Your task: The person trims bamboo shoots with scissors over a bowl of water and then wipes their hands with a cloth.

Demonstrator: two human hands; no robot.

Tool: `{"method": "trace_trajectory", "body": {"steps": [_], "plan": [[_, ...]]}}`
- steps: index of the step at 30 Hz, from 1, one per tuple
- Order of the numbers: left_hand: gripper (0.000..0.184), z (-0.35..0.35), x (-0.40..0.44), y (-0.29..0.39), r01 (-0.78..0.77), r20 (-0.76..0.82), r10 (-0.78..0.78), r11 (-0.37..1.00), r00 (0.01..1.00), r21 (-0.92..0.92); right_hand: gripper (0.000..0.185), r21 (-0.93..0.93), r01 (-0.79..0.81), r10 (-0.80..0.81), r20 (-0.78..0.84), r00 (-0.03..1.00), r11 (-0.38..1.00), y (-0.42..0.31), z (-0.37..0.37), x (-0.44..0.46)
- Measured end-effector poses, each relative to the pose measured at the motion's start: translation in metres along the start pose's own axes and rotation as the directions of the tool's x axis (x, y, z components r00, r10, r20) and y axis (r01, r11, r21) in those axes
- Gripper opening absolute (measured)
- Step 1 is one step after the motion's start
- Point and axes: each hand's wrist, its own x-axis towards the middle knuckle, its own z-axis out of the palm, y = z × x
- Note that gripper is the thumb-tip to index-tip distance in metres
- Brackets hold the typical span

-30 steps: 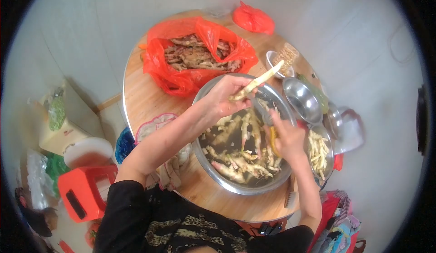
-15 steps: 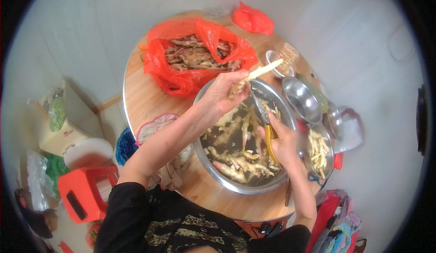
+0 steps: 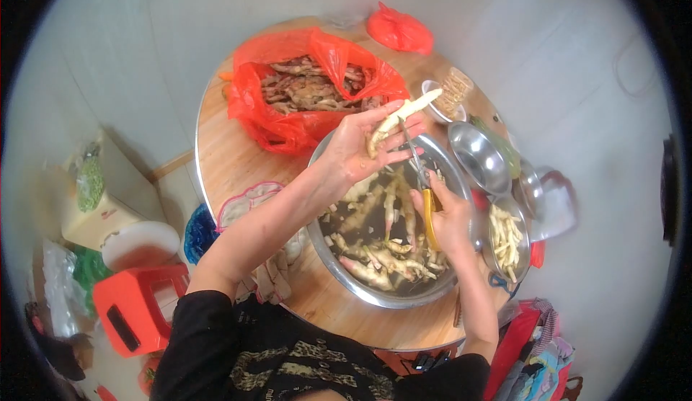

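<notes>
Pale root [image 3: 417, 105] sits just above centre-frame, over the basin [image 3: 346, 281], held loosely in the grip of the left hand [image 3: 358, 141], fingers spread; from where I stand, it could roll off and splash down. To its right, the right hand's [image 3: 453, 222] grip is wrapped round yellow-handled shears [image 3: 424, 180], whose tips might nick those fingers if they slipped. Murky water [image 3: 409, 290] blurs the sunken pieces, and the right fingertips are partly hidden

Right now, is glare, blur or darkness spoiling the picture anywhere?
Head view: black, rounded corners; bright glints in the steel bowl; the wall looks soft and hazy; the yellow-handled tool and right hand read clearly enough.
</notes>
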Motion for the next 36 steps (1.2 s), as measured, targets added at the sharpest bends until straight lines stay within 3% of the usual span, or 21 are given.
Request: {"method": "trace_trajectory", "body": {"steps": [4, 9, 11, 12, 14, 18, 20, 24, 26, 30, 31, 32, 34, 36], "plan": [[0.033, 0.0, 0.001, -0.001, -0.032, 0.075, 0.029, 0.999, 0.997, 0.038, 0.048, 0.065, -0.038, 0.04, -0.038, 0.998, 0.997, 0.0, 0.004, 0.001], [0.034, 0.0, 0.002, 0.0, -0.059, 0.004, 0.059, 0.995, 0.998, 0.086, 0.051, 0.076, -0.033, 0.032, 0.012, 0.999, 0.997, -0.005, 0.011, -0.008], [0.034, 0.001, 0.0, 0.0, -0.071, -0.033, 0.074, 0.992, 0.997, 0.102, 0.053, -0.107, 0.113, -0.114, -0.001, 0.993, 0.988, -0.003, 0.006, -0.009], [0.034, 0.001, 0.0, 0.0, -0.053, -0.02, 0.055, 0.994, 0.998, 0.095, 0.053, -0.109, 0.114, -0.115, -0.001, 0.993, 0.987, -0.003, 0.002, -0.008], [0.034, -0.001, 0.001, -0.002, -0.031, -0.007, 0.032, 0.996, 0.999, 0.089, 0.051, -0.37, 0.202, -0.197, 0.052, 0.979, 0.907, -0.004, -0.008, -0.009], [0.035, -0.005, 0.006, -0.004, -0.037, 0.048, 0.033, 0.996, 0.998, 0.083, 0.05, -0.389, 0.244, -0.253, 0.031, 0.967, 0.888, -0.004, -0.01, -0.007], [0.036, -0.007, 0.007, -0.004, -0.028, 0.081, 0.02, 0.995, 0.996, 0.091, 0.05, -0.283, 0.2, -0.238, -0.105, 0.966, 0.938, -0.006, -0.011, 0.003], [0.037, -0.008, 0.006, -0.001, -0.059, 0.024, 0.055, 0.983, 0.998, 0.174, 0.05, -0.258, 0.159, -0.178, -0.049, 0.983, 0.953, -0.003, 0.009, -0.012], [0.037, -0.011, 0.007, 0.001, -0.087, 0.009, 0.086, 0.98, 0.996, 0.179, 0.048, -0.29, 0.362, -0.353, 0.086, 0.932, 0.886, -0.016, 0.009, -0.016], [0.037, -0.009, 0.009, 0.003, -0.103, 0.018, 0.101, 0.97, 0.995, 0.219, 0.047, -0.073, 0.177, -0.173, 0.063, 0.983, 0.981, -0.016, -0.003, -0.009], [0.038, -0.01, 0.012, 0.002, -0.113, 0.038, 0.107, 0.964, 0.994, 0.241, 0.045, -0.017, 0.143, -0.143, -0.006, 0.99, 0.99, -0.013, -0.005, -0.006], [0.038, -0.011, 0.012, 0.0, -0.109, 0.039, 0.102, 0.965, 0.994, 0.239, 0.045, -0.02, 0.139, -0.139, -0.006, 0.99, 0.99, -0.014, -0.009, -0.001], [0.042, -0.009, 0.009, -0.002, -0.151, 0.03, 0.15, 0.924, 0.988, 0.352, 0.043, -0.064, -0.044, 0.044, 0.0, 0.999, 0.997, -0.018, -0.017, 0.006], [0.047, -0.005, 0.008, -0.002, -0.122, 0.007, 0.128, 0.928, 0.992, 0.352, 0.043, -0.112, -0.016, 0.023, 0.057, 0.998, 0.994, -0.021, -0.012, -0.003]]}}
